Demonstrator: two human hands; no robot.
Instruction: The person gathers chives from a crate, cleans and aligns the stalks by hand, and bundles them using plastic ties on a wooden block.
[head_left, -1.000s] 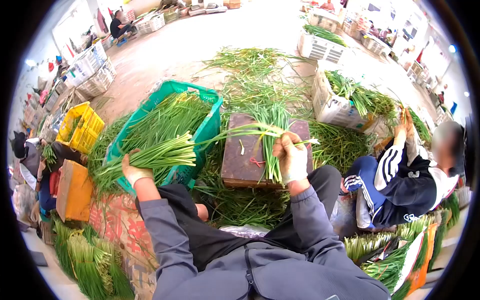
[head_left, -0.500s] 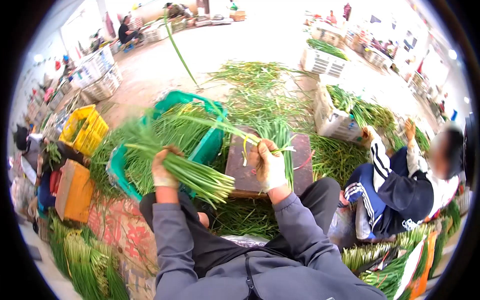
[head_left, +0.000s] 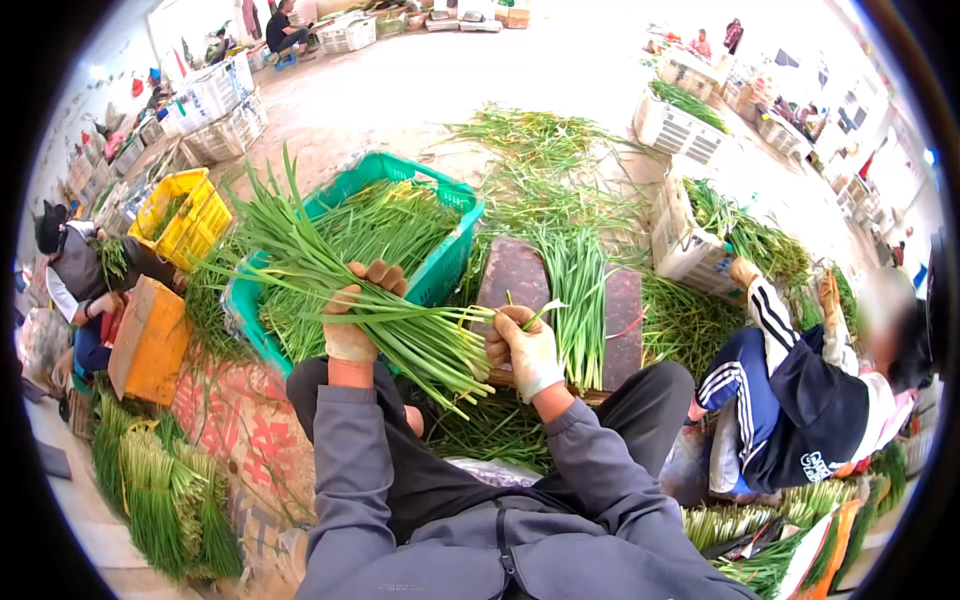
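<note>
My left hand [head_left: 352,322], in a dirty pale glove, is closed around a thick bundle of green chives [head_left: 430,338], its leafy ends up and left, cut ends toward my lap. At the bundle's right side, my right hand [head_left: 522,352], gloved too, pinches a few thin pale stalks [head_left: 470,314] between thumb and fingers; a yellowish strand there is too small to make out. Behind it, loose chives [head_left: 574,300] lie across a dark brown board [head_left: 622,345]. A green crate [head_left: 465,225] full of chives stands beyond my left hand.
A person [head_left: 800,390] sits at the right, hands by a white crate [head_left: 680,240] of greens. To the left are a yellow crate [head_left: 215,220], an orange wooden box [head_left: 160,345] and another seated person [head_left: 95,255]. Tied bundles [head_left: 170,490] lie lower left; scattered leaves [head_left: 545,140] cover the floor ahead.
The bundle and my left hand have moved right, toward my right hand. The long leaf that rose upward is gone from there. The view has shifted slightly.
</note>
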